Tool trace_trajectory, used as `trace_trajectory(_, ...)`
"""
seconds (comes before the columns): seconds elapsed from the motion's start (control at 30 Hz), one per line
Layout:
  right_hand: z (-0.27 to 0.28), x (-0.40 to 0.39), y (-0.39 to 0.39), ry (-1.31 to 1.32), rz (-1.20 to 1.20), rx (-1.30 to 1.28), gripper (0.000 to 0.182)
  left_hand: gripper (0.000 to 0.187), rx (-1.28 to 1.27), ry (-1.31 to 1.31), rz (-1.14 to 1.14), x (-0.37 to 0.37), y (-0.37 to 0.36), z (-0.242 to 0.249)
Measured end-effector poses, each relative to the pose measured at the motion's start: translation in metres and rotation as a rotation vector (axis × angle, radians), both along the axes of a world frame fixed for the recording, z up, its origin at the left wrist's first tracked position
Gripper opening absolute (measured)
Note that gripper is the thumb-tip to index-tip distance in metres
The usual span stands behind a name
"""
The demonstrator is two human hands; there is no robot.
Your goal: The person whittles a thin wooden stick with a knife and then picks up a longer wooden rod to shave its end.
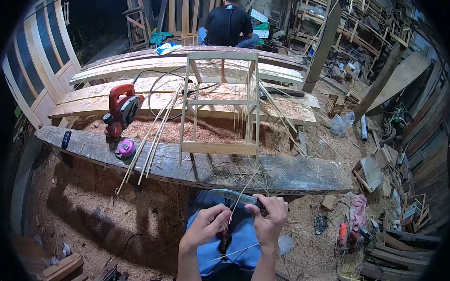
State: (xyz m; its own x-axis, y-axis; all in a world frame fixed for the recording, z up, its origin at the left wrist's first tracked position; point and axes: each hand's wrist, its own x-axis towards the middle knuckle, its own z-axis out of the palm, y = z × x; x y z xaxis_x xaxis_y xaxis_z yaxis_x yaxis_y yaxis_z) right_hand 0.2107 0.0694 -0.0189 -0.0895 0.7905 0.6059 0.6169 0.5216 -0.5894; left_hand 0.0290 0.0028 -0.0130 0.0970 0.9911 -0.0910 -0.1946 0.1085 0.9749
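My left hand (pixel 204 227) is closed in a pinch on a thin pale strip (pixel 241 195), which slants up and to the right toward the bench. A knife (pixel 227 194) is gripped in my right hand (pixel 270 219), its blade pointing left and crossing the strip just above my fingers. Both hands are over my lap, on blue trousers (pixel 243 236). Another thin strip (pixel 236 252) lies across the trousers. Beyond the hands, a wooden frame (pixel 219 148) with thin upright rods stands on the weathered plank bench (pixel 304 175).
On the bench are a red power planer (pixel 120 108), a pink tape measure (pixel 127 148) and several long thin sticks (pixel 157 132). Shavings cover the ground. A person in a black shirt (pixel 229 26) sits at the back. Scrap wood (pixel 405 264) is piled at right.
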Motion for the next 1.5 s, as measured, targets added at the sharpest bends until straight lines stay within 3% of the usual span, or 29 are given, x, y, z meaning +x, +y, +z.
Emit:
trace_trajectory(0.3,-0.01,0.016,0.008,0.107,-0.205,-0.03,0.03,0.024,0.049,0.211,-0.019,-0.014,-0.005,-0.004)
trace_trajectory(0.4,-0.019,0.023,0.01,0.459,-0.379,-0.118,0.034,0.025,-0.001,0.165,-0.018,-0.027,-0.008,-0.004)
trace_trajectory(0.53,-0.029,0.043,0.017,0.611,-0.433,-0.166,0.034,0.027,-0.016,0.095,0.067,-0.036,-0.01,-0.003)
trace_trajectory(0.7,-0.027,0.031,0.016,0.425,-0.305,-0.271,0.038,0.019,0.021,-0.03,0.028,-0.028,-0.003,-0.013)
trace_trajectory(1.0,-0.012,-0.015,-0.002,0.491,0.116,-0.483,0.04,0.026,0.022,-0.115,0.068,-0.007,0.009,-0.014)
trace_trajectory(1.5,-0.016,-0.018,-0.001,0.536,0.169,-0.598,0.035,0.027,0.003,-0.166,0.2,-0.013,0.014,-0.022)
